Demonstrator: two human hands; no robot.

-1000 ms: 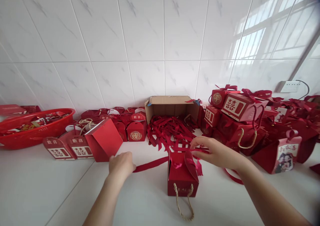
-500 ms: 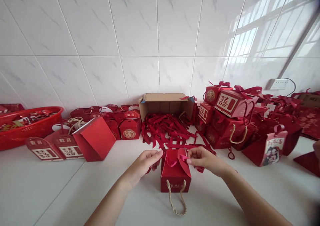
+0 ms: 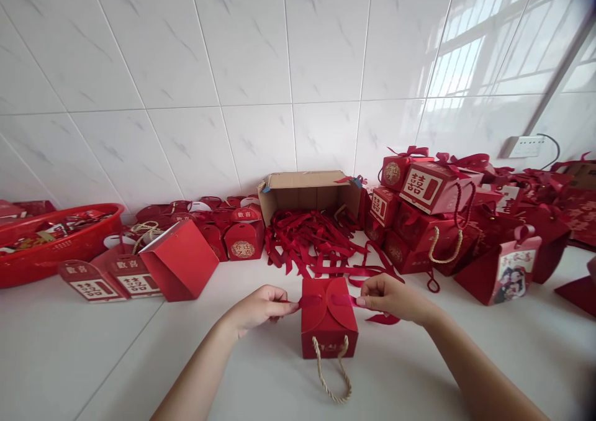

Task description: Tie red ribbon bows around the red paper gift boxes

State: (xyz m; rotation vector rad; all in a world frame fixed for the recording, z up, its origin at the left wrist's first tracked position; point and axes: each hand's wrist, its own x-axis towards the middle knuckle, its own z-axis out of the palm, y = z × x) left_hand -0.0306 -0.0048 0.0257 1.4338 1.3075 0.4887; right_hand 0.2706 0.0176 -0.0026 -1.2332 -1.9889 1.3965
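A red gift box stands on the white table in front of me, its rounded top flaps folded inward. A twisted rope handle droops from its near side onto the table. A red ribbon runs across the top through the flaps. On the left of the box, my left hand pinches one end of the ribbon. My right hand pinches the other side of it, and a loose tail hangs below that hand. Between the two hands the ribbon looks stretched out.
Behind the box, an open cardboard carton spills red ribbons. Decorated boxes are stacked at right. More boxes and a red plastic basket of wrapped sweets stand at left. A socket strip sits by the wall.
Both hands have drawn the ribbon outward to the sides. The flaps, raised before, now lie folded down over the box top.
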